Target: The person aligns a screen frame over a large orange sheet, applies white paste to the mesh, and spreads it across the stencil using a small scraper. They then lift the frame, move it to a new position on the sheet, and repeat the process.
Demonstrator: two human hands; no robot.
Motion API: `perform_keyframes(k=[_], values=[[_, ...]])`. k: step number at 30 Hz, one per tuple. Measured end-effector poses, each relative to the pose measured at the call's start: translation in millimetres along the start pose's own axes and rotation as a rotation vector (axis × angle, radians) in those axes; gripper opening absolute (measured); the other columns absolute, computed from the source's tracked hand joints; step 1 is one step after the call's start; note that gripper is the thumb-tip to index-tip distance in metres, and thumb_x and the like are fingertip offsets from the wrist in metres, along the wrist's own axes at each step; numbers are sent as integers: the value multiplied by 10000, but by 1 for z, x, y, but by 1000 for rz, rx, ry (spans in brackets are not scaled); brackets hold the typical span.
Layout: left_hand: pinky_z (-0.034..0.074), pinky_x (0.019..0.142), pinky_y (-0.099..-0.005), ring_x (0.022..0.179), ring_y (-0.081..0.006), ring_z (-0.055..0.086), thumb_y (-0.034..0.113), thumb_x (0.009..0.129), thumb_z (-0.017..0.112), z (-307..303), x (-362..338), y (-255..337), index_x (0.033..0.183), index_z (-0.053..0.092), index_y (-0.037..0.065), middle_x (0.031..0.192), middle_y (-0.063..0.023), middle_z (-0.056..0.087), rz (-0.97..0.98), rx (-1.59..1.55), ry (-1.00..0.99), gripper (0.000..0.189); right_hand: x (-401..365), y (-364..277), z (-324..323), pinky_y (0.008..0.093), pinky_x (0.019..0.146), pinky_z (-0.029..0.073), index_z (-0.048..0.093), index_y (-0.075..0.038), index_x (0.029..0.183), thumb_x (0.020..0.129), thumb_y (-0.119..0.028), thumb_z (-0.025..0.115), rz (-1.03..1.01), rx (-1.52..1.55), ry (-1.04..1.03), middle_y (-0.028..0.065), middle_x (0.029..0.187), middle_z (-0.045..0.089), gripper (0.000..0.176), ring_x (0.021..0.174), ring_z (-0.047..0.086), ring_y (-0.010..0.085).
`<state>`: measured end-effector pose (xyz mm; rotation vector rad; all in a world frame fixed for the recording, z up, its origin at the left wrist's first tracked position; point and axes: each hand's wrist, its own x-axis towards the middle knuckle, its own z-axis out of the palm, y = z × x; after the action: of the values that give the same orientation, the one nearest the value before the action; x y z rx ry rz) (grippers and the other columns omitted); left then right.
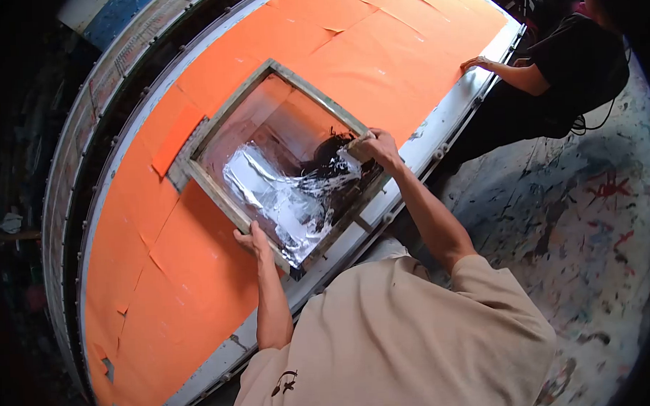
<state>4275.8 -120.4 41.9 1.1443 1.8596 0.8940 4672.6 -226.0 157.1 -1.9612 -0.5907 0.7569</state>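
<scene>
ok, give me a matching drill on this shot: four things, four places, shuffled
Things:
1 left hand
2 right hand
3 co-worker's hand
4 wooden frame

Places:
a lies on the orange sheet
b rests at the far end of the table
c on the frame's near rail
d fingers around a tool at the frame's right side

Pairs: 1-c, 2-d, 3-b, 4-a
</scene>
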Motion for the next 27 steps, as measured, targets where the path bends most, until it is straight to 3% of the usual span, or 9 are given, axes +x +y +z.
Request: perform_keyframes(k=[2, 5, 10, 12, 16, 19, 23, 25, 27], values=[[314, 1178, -475, 1436, -428, 336, 376, 849, 730, 43, -24, 23, 1533, 258, -77, 1563, -304, 300, -39, 23, -31, 947, 41, 14, -32, 288, 643, 497, 738, 23, 950, 732, -171, 676, -54, 3, 59, 34, 773, 690, 298, 716, 631, 120], [364, 1143, -474, 1373, -437, 429, 388, 846, 717, 15, -39, 28, 1523, 307, -67, 1529, -299, 360, -37, 232, 86, 913, 41, 7, -25, 298, 666, 513, 739, 36, 960, 729, -189, 681, 197, -61, -66, 50, 803, 707, 328, 745, 652, 131], [410, 1093, -485, 1319, -436, 494, 416, 850, 704, 6, -52, 27, 1469, 420, -73, 1455, -316, 475, -56, 291, 108, 838, 21, 40, -31, 287, 770, 518, 745, 44, 1006, 718, -175, 679, 179, 92, -69, 57, 854, 717, 368, 826, 663, 150], [448, 1042, -506, 1245, -458, 553, 406, 860, 693, 0, -56, 30, 1456, 440, -71, 1386, -325, 539, 1, 349, 128, 804, 9, 59, -26, 300, 884, 521, 767, -7, 1038, 731, -218, 730, 65, 146, 4, 104, 1153, 739, 375, 1001, 693, 189], [469, 1007, -493, 1181, -462, 594, 415, 884, 678, -3, -57, 19, 1463, 442, -37, 1344, -327, 571, 29, 319, 117, 772, -10, 49, -22, 300, 940, 501, 739, 36, 996, 724, -170, 710, -80, 34, 13, 90, 1327, 659, 343, 1091, 658, 184], [465, 980, -518, 1184, -479, 574, 394, 889, 640, 12, -56, 6, 1443, 468, 14, 1334, -332, 562, 99, 356, 153, 693, 3, 60, -21, 300, 903, 517, 739, 32, 988, 735, -151, 700, -57, 83, 12, 86, 1277, 681, 315, 1037, 675, 182], [427, 923, -552, 1086, -463, 520, 289, 856, 654, 24, -58, 17, 1165, 542, -32, 1101, -278, 566, 203, 377, 182, 459, 24, 78, -24, 309, 765, 549, 735, 38, 961, 745, -134, 709, 1, -57, -87, 89, 1182, 704, 277, 871, 687, 166], [429, 913, -541, 1068, -451, 527, 261, 829, 708, -6, -47, 16, 1132, 546, -21, 1088, -265, 560, 327, 420, 236, 444, 3, 78, 12, 350, 850, 533, 740, -1, 940, 726, -181, 756, 88, 85, -157, 94, 1102, 708, 280, 917, 686, 205], [432, 902, -535, 1063, -452, 527, 260, 832, 718, 0, -47, 6, 1143, 533, -30, 1086, -265, 555, 327, 417, 244, 464, -14, 96, 34, 487, 1005, 445, 754, -72, 941, 728, -213, 769, -363, -615, 86, 91, 1007, 697, 256, 977, 663, 261]])
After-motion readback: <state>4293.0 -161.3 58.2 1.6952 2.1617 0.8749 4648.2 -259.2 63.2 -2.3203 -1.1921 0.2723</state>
